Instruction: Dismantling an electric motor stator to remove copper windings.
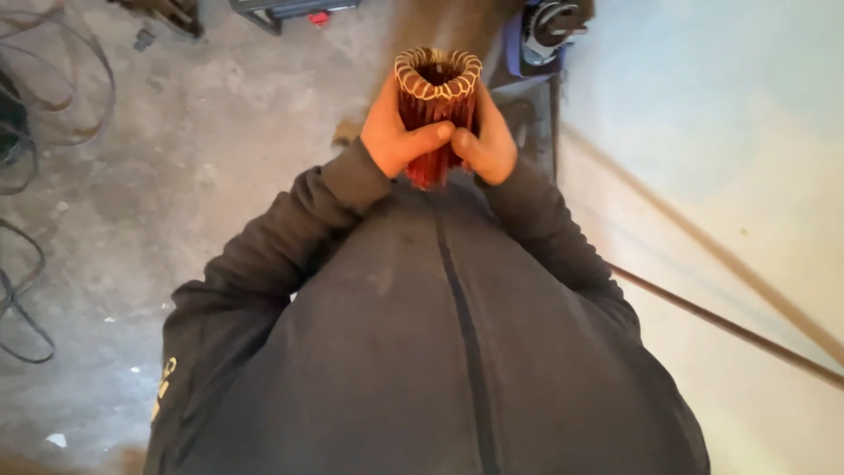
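Both my hands hold a cylindrical bundle of reddish copper winding (pixel 435 105) upright in front of my chest. Its top rim is laced with pale cord and its middle is hollow. My left hand (pixel 397 130) wraps its left side, thumb across the front. My right hand (pixel 489 139) grips the right side, thumb meeting the left one. My dark jacket sleeves and torso fill the lower frame and hide the bundle's bottom end.
A rough concrete floor (pixel 176 176) lies to the left with loose dark cables (pixel 26 105) on it. A blue machine part (pixel 541 40) stands beyond my hands. Thin metal rods (pixel 730 325) run diagonally along a pale wall or surface on the right.
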